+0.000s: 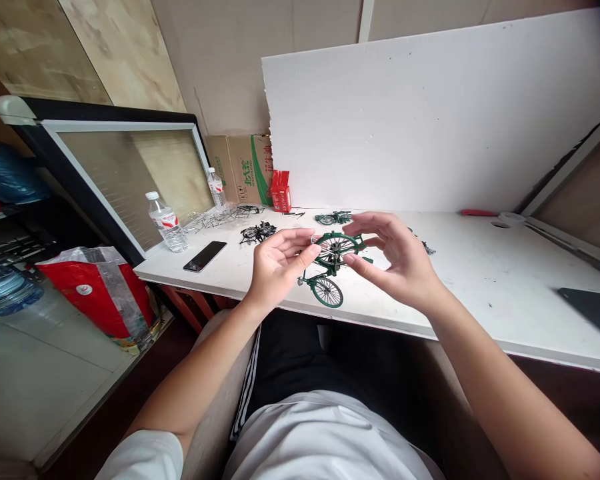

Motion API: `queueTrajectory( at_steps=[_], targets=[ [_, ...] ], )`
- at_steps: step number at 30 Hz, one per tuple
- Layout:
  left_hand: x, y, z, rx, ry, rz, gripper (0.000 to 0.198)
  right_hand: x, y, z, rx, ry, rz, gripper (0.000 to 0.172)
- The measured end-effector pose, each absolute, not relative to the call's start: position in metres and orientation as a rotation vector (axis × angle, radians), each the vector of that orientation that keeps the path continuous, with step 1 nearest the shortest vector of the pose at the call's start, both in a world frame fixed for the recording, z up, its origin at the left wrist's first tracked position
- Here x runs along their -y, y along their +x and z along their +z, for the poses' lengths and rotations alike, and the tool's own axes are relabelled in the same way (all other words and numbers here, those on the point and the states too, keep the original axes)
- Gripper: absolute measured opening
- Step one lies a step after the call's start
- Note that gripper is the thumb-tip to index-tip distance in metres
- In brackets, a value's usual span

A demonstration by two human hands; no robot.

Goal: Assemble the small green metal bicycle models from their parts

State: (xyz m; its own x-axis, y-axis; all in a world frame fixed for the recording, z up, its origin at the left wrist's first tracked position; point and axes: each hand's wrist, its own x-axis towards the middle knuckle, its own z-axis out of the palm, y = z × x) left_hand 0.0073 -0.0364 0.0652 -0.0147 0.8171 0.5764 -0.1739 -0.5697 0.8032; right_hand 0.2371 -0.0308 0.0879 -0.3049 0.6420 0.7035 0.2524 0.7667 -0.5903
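Held up over the front of the table is a green model bicycle [327, 291], tilted, with one spoked wheel hanging low and the other between my hands. My left hand [284, 261] pinches at the left side of the upper wheel, where a thin silvery piece shows by the fingertips; whether it belongs to the bicycle I cannot tell. From the right, my right hand [397, 261] grips the same wheel area, thumb below and fingers above. Behind my hands lies another green model bicycle [333, 218]. A black model bicycle [258, 232] rests to the left.
On the white table [480, 280] are a phone [205, 256], a water bottle [167, 223] and thin black part frames [225, 217]. Further back stand a cardboard box [245, 167] and a red box [281, 191]. A white board [420, 113] rises behind. A dark flat object [593, 308] lies right.
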Motion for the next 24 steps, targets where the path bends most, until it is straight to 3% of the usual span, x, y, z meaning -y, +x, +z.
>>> queueTrajectory(
  at_steps=[4,18,24],
  targets=[
    [0.041,0.008,0.067,-0.667,1.570,1.688,0.035,0.027,0.241,0.088,1.959,-0.764,0.430,0.030],
    [0.055,0.011,0.071,-0.664,1.833,1.735,0.023,0.033,0.241,0.090,2.026,-0.667,0.225,0.017],
    [0.058,0.009,0.072,-0.672,1.953,1.768,0.028,0.037,0.239,0.093,2.070,-0.598,0.046,0.017]
  ],
)
